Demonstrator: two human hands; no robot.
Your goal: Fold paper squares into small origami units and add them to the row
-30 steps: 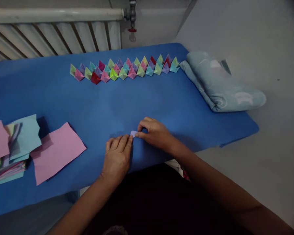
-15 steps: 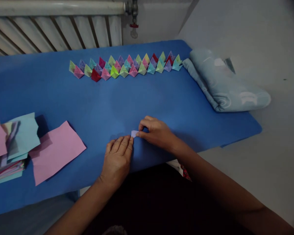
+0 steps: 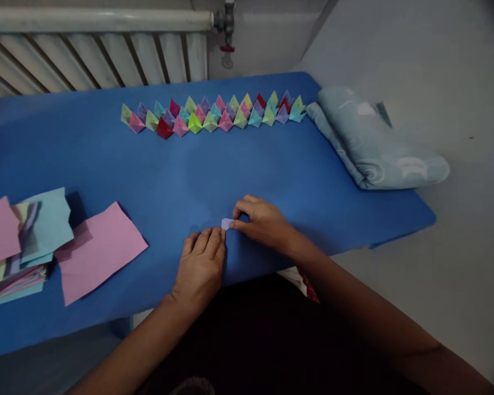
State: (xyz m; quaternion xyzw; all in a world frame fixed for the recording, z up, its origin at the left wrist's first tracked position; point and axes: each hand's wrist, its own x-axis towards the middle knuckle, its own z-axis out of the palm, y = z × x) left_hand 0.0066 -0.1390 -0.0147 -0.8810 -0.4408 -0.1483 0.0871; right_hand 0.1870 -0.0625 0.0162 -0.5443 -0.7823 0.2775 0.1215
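A small folded piece of pale purple paper [image 3: 226, 224] lies on the blue table [image 3: 160, 186] near its front edge. My right hand [image 3: 261, 220] pinches the paper's right side between thumb and index finger. My left hand [image 3: 200, 266] rests palm down at the paper's lower left, fingers together, with the fingertips touching its edge. Beyond my hands, several folded paper pieces in many colours [image 3: 195, 124] stand in close rows across the back of the table.
At the left are a loose pink sheet [image 3: 101, 252] and a stack of coloured papers [image 3: 45, 225]. A rolled grey-green blanket [image 3: 379, 142] lies at the table's right end. Behind the table are a white radiator [image 3: 94, 60] and a valve [image 3: 228, 48].
The camera view has shifted slightly. Both hands keep nearly the same hold on the small purple paper.
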